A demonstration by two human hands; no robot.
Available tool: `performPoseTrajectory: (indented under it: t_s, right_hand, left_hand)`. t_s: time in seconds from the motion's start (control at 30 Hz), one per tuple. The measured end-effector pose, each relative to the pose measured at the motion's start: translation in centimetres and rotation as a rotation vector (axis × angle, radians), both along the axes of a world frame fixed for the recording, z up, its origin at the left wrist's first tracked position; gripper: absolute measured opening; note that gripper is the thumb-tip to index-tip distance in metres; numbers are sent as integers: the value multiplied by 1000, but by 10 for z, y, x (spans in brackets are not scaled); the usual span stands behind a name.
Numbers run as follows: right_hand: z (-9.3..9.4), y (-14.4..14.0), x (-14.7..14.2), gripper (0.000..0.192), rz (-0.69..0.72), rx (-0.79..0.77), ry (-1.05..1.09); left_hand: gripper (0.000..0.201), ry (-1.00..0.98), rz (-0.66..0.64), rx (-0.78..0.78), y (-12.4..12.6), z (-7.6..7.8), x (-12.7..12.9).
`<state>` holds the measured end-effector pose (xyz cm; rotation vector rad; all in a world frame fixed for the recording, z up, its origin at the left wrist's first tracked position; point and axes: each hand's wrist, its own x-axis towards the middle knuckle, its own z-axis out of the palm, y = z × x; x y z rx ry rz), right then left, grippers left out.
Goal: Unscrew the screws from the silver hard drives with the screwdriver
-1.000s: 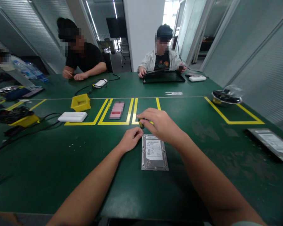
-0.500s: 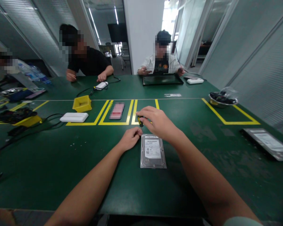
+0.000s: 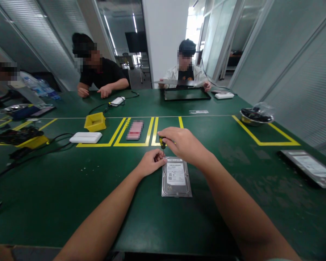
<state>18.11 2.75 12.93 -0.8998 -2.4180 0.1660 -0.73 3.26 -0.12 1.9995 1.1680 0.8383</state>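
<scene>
Right hand (image 3: 182, 145) closed around a small screwdriver (image 3: 162, 142), black-and-yellow handle showing past the fingers, tool upright over the far left corner of the hard drive (image 3: 176, 177). Left hand (image 3: 151, 162) pinched together beside that same corner, fingertips touching the drive's far edge just under the tool. Both hands meet at that corner; forearms spread apart toward the near table edge.

Hard drive lies flat, label up, on the green table (image 3: 70, 203), just nearer than the hands, between the two forearms. Bare green surface left, right and in front of it.

Beyond the hands: yellow tape boxes (image 3: 133, 144), a yellow bin (image 3: 95, 121), a white box (image 3: 86, 137). Well off to the right, a flat grey unit (image 3: 306, 167) near the table edge and a metal bowl (image 3: 256, 115).
</scene>
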Motion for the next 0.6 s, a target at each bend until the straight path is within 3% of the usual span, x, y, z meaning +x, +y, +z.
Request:
performPoseTrajectory:
  t_s: [0.6]
  right_hand:
    - [-3, 2, 0, 26, -85, 14, -33]
  left_hand:
    - [31, -40, 46, -70, 2, -4, 0]
